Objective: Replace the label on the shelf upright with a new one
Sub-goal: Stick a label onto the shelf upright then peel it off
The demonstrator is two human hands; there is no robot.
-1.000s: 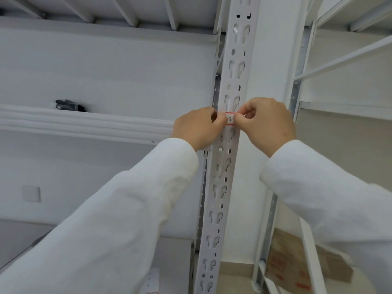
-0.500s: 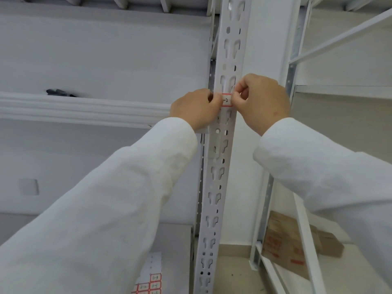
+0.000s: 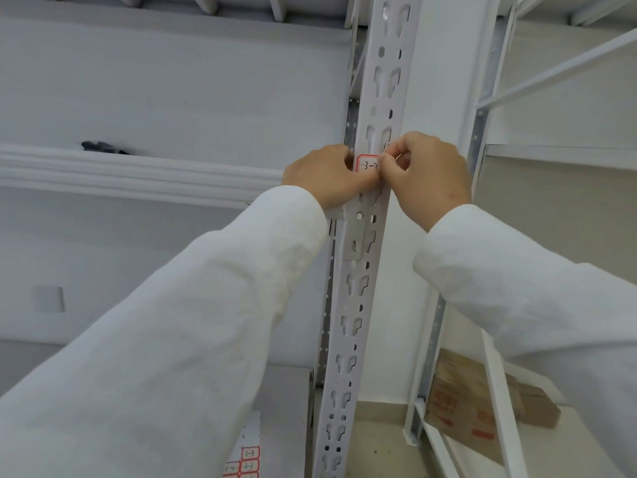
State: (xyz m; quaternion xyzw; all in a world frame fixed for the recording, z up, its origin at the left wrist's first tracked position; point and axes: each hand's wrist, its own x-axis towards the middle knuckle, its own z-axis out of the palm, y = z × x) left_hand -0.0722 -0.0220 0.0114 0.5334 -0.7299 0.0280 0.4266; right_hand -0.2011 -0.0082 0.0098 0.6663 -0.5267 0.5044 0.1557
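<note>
Red-bordered label [image 3: 366, 164] on the front face of the slotted white upright [image 3: 348, 298], pinched at its right edge by the right hand [image 3: 427, 177] and touched at its left edge by the curled left hand [image 3: 325, 177], whose grip is hidden.

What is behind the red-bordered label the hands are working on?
The label lies on the white slotted shelf upright. The right hand covers its right end, the left hand its left edge; anything beneath stays hidden.
</note>
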